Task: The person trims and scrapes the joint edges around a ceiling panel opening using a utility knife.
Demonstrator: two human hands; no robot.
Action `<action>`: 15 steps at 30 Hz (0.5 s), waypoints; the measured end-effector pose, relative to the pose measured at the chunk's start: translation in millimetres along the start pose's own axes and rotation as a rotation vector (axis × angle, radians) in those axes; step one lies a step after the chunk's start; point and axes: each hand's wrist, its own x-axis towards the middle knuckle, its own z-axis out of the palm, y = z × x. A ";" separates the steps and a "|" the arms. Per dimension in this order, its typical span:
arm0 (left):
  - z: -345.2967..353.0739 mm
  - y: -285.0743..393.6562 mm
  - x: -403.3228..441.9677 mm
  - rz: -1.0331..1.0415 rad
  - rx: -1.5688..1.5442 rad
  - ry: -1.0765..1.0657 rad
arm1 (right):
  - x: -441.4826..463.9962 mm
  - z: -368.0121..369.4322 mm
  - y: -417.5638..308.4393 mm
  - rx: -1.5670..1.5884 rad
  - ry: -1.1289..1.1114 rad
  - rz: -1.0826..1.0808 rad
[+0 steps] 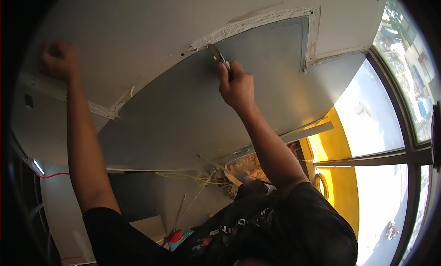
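In my right hand is a putty knife, its handle gripped by my closed fingers. The blade tip meets the lower edge of a rough white putty strip, where the pale ceiling panel borders a smooth grey recessed surface. My left hand is raised at the far left against the pale panel. Its fingers look curled and are slightly blurred; whatever they may hold is hidden.
A window frame runs down the right, beside a yellow wall with a coiled hose. Yellow-green wires and a thin rod are below. A lit lamp shows at the left.
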 end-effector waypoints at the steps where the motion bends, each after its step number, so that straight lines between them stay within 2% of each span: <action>1: -0.8 4.6 2.4 0.009 0.009 -0.002 | 0.9 1.4 0.2 0.003 0.003 -0.005; 4: -1.8 1.4 -2.5 0.000 -0.049 -0.004 | -1.1 9.5 -2.3 0.018 -0.068 0.027; 10: -7.6 7.8 -4.3 -0.100 -0.050 -0.054 | -4.3 14.4 -2.3 0.024 0.003 0.009; 15: -3.2 2.5 -2.9 -0.067 -0.067 -0.018 | -0.4 15.4 2.7 0.058 0.048 0.013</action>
